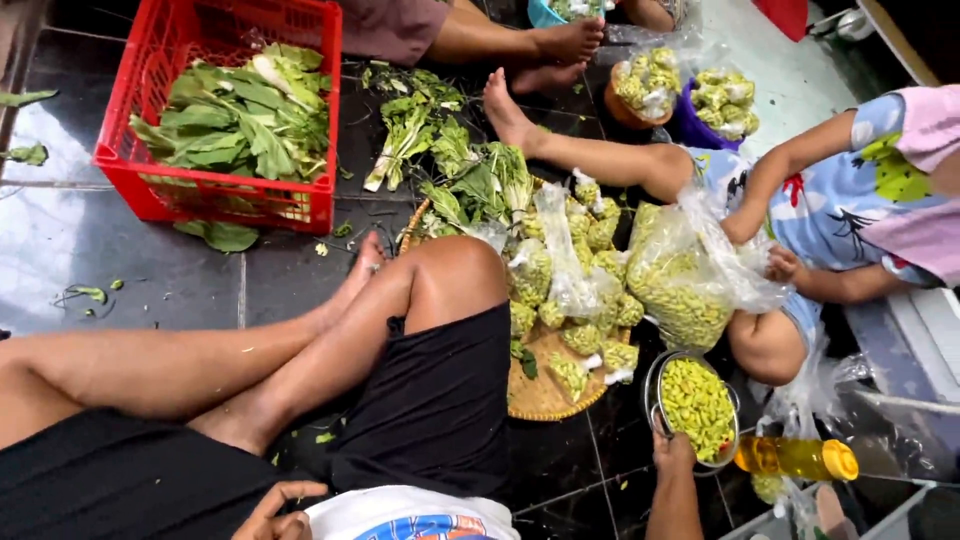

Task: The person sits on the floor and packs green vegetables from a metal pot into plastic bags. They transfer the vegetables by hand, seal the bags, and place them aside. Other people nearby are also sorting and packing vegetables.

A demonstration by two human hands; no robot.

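Note:
My right hand (672,452) grips the near rim of a round metal bowl (655,398) filled with small yellow-green pieces, low on the dark tiled floor. My left hand (283,505) rests by my white shirt and black shorts at the bottom edge, fingers loose and holding nothing. My bare legs cross in front of me. Just past my knee lies a woven round tray (545,398) piled with small clear bags (580,338) of the same yellow-green pieces.
A seated person in a blue shirt holds a large clear bag (680,285) of pieces at the right. A red crate (215,195) of leafy greens stands far left, with loose greens (440,150) beside it. A yellow-capped bottle (797,458) lies near the bowl.

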